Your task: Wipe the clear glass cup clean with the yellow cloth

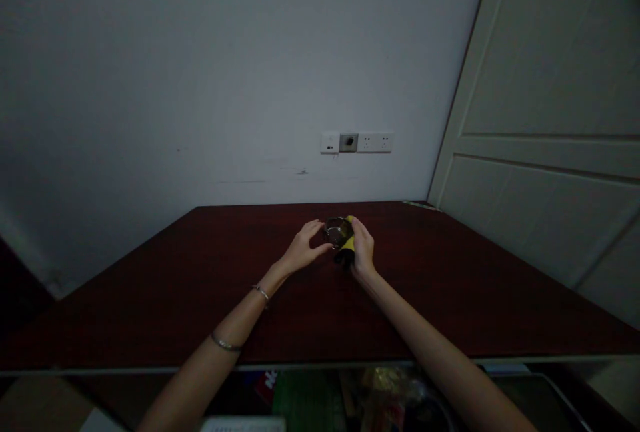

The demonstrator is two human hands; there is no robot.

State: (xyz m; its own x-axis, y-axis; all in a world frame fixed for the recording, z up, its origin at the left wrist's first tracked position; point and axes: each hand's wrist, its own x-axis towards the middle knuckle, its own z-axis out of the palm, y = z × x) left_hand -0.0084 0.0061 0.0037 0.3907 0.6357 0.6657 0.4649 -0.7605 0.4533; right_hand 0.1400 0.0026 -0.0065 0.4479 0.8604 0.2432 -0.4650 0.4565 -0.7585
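Over the far middle of a dark red-brown table (190, 285), my left hand (303, 247) has its thumb and fingers around the near left side of a small shiny round bowl (337, 232). The bowl looks like metal or glass and its open top faces me. On the other side, my right hand (363, 245) is closed around a yellow and black item (349, 245), pressed against the bowl's right side. Its exact kind is too dark and small to tell. The fingers of the right hand are partly hidden behind it.
A pale wall stands behind the table, with sockets and switch plates (357, 143) on it. To the right is a white panelled door (545, 145). Below the table's front edge (320, 364) lie a green item (310, 402), plastic-wrapped goods (395, 399) and a dark tray-like object (535, 399).
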